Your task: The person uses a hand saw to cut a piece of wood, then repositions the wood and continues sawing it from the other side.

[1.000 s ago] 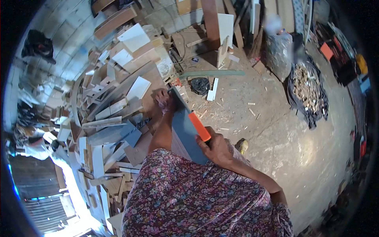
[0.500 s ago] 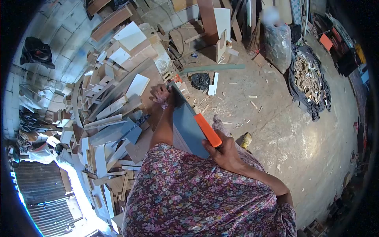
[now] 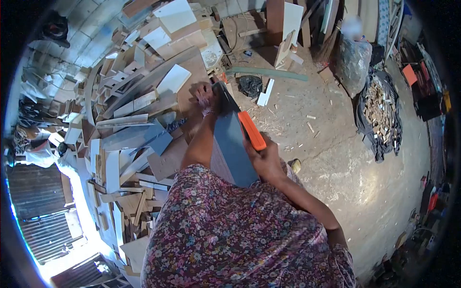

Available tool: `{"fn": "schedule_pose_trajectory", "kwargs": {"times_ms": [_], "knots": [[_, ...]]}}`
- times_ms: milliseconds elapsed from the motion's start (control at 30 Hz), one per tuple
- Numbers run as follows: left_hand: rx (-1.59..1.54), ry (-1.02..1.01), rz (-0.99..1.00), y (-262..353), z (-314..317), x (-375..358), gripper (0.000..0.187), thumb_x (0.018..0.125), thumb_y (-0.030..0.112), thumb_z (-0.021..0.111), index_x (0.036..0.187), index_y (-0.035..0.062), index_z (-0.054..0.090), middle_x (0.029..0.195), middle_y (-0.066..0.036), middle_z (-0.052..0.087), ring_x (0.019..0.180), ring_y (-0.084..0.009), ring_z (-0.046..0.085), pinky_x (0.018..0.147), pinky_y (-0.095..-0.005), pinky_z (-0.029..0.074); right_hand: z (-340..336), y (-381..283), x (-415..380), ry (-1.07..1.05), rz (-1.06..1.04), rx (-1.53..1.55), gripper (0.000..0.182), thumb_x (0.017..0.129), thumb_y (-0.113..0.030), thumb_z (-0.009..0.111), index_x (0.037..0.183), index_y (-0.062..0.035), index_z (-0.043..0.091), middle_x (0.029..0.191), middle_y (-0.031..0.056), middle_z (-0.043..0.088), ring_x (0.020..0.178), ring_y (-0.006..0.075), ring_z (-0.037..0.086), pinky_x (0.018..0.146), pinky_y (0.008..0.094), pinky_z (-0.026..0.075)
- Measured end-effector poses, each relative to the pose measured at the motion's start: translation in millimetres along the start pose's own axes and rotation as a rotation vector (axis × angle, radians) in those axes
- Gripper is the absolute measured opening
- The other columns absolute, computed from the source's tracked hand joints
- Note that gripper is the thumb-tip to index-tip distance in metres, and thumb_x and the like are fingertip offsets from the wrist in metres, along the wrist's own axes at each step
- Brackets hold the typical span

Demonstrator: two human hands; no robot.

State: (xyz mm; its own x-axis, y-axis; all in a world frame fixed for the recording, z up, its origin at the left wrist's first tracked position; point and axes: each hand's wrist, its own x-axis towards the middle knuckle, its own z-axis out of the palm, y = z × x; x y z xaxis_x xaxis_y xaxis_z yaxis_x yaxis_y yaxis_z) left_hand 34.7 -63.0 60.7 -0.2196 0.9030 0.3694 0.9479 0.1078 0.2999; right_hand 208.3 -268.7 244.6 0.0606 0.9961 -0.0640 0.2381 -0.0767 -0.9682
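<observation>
1. Two hands of mine are at work around one blue-grey board [image 3: 235, 156], which runs away from my lap, with a pinkish-brown strip [image 3: 220, 161] along its left side.
2. My right hand [image 3: 267, 161] is closed around the orange handle [image 3: 252, 131] of a saw [image 3: 230, 100]; those fingers are wrapped tight, with the thumb along the side nearer my other arm.
3. The saw's dark blade points forward, away from me, and lies at the far end of the board. I can't tell how deep its teeth sit, or whether they bite at all.
4. My left hand [image 3: 206, 97] holds no tool. Its fingers are partly spread, pressed down beside the blade near the far end, seemingly steadying the board; shadow hides exactly what the tips touch.
5. Compared with half a second ago, the orange handle has come nearer to my left hand, so I judge the saw has been pushed forward in a stroke. My left hand has kept its place beside the blade.
6. Just past the blade, a crumpled black bag [image 3: 250, 85] and a white piece [image 3: 265, 93] lie on the floor [image 3: 336, 168]; a big pile of wood offcuts [image 3: 144, 105] is on my left.
</observation>
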Motion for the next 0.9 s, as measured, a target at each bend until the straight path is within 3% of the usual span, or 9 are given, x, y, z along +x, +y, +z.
{"fn": "schedule_pose_trajectory", "kwargs": {"times_ms": [67, 200, 267, 333, 367, 467, 700, 867, 900], "knots": [[-0.218, 0.086, 0.088, -8.6, 15.3, 2.5, 0.035, 0.082, 0.037, 0.045, 0.104, 0.0116, 0.056, 0.110, -0.013, 0.047, 0.112, -0.0346, 0.036, 0.091, -0.0577, 0.026, 11.2, 10.5, 32.1, -0.022, 0.018, 0.025, 0.019, 0.078, -0.013, 0.059, 0.087, 0.0022, 0.052, 0.059, 0.0137, 0.053, 0.053, 0.0125, 0.049, 0.050, 0.0302, 0.041], [-0.037, 0.000, -0.071, -7.3, 26.2, 0.5, 0.035, 0.084, 0.035, 0.040, 0.104, 0.0106, 0.056, 0.110, -0.013, 0.047, 0.109, -0.0329, 0.038, 0.089, -0.0557, 0.029, 0.4, -9.5, 43.1, -0.067, -0.081, -0.108, 0.019, 0.078, -0.014, 0.059, 0.086, 0.0026, 0.054, 0.058, 0.0131, 0.052, 0.052, 0.0121, 0.048, 0.051, 0.0291, 0.042], [0.081, 0.034, 0.179, -27.5, 60.2, -0.3, 0.037, 0.085, 0.036, 0.038, 0.107, 0.0107, 0.054, 0.109, -0.013, 0.047, 0.108, -0.0315, 0.039, 0.087, -0.0541, 0.031, -19.0, -36.9, 29.1, -0.085, -0.190, -0.073, 0.019, 0.078, -0.013, 0.059, 0.086, 0.0034, 0.054, 0.059, 0.0087, 0.051, 0.054, 0.0103, 0.047, 0.052, 0.0268, 0.041], [0.040, -0.082, 0.036, 2.6, 1.2, -1.1, 0.038, 0.085, 0.037, 0.038, 0.108, 0.0110, 0.054, 0.109, -0.013, 0.047, 0.108, -0.0307, 0.039, 0.086, -0.0535, 0.032, -37.3, -65.1, 15.8, -0.119, 0.117, 0.101, 0.017, 0.080, -0.011, 0.058, 0.086, 0.0042, 0.054, 0.061, 0.0048, 0.050, 0.058, 0.0085, 0.045, 0.053, 0.0249, 0.040], [-0.003, -0.186, -0.089, 15.9, -22.3, 1.5, 0.038, 0.085, 0.037, 0.037, 0.108, 0.0114, 0.053, 0.109, -0.013, 0.047, 0.109, -0.0299, 0.038, 0.086, -0.0529, 0.032, -37.6, -63.2, 13.3, -0.120, 0.118, 0.098, 0.017, 0.080, -0.011, 0.058, 0.086, 0.0042, 0.054, 0.061, 0.0048, 0.050, 0.058, 0.0085, 0.045, 0.053, 0.0249, 0.040], [0.103, -0.144, 0.031, -3.4, 23.5, 6.6, 0.038, 0.085, 0.038, 0.037, 0.107, 0.0115, 0.054, 0.109, -0.013, 0.047, 0.109, -0.0295, 0.038, 0.086, -0.0516, 0.032, -35.6, -56.2, 11.9, -0.098, 0.126, 0.086, 0.015, 0.081, -0.009, 0.056, 0.086, 0.0046, 0.054, 0.063, 0.0037, 0.050, 0.060, 0.0071, 0.044, 0.053, 0.0235, 0.038], [0.007, -0.260, -0.119, 19.1, -23.4, 2.1, 0.038, 0.084, 0.038, 0.038, 0.107, 0.0113, 0.053, 0.113, -0.012, 0.044, 0.110, -0.0294, 0.037, 0.088, -0.0524, 0.029, -23.8, -42.0, -4.9, -0.040, 0.060, 0.043, 0.015, 0.079, -0.008, 0.058, 0.087, 0.0038, 0.053, 0.063, 0.0083, 0.053, 0.058, 0.0096, 0.048, 0.053, 0.0253, 0.040], [-0.114, 0.045, -0.018, 0.7, 8.5, -0.3, 0.034, 0.080, 0.032, 0.044, 0.105, 0.0111, 0.054, 0.111, -0.012, 0.043, 0.109, -0.0293, 0.037, 0.089, -0.0544, 0.028, -24.3, -47.3, -25.6, -0.061, -0.051, -0.122, 0.017, 0.078, -0.007, 0.057, 0.091, 0.0030, 0.052, 0.065, 0.0148, 0.055, 0.059, 0.0134, 0.054, 0.052, 0.0279, 0.042], [-0.117, 0.044, -0.016, -0.4, 10.2, -0.1, 0.034, 0.080, 0.032, 0.044, 0.105, 0.0111, 0.054, 0.111, -0.012, 0.043, 0.109, -0.0293, 0.037, 0.089, -0.0544, 0.028, -25.0, -45.9, -30.2, -0.071, -0.030, -0.139, 0.014, 0.082, -0.011, 0.055, 0.085, 0.0019, 0.053, 0.066, 0.0025, 0.052, 0.062, 0.0067, 0.044, 0.055, 0.0242, 0.039]]}}
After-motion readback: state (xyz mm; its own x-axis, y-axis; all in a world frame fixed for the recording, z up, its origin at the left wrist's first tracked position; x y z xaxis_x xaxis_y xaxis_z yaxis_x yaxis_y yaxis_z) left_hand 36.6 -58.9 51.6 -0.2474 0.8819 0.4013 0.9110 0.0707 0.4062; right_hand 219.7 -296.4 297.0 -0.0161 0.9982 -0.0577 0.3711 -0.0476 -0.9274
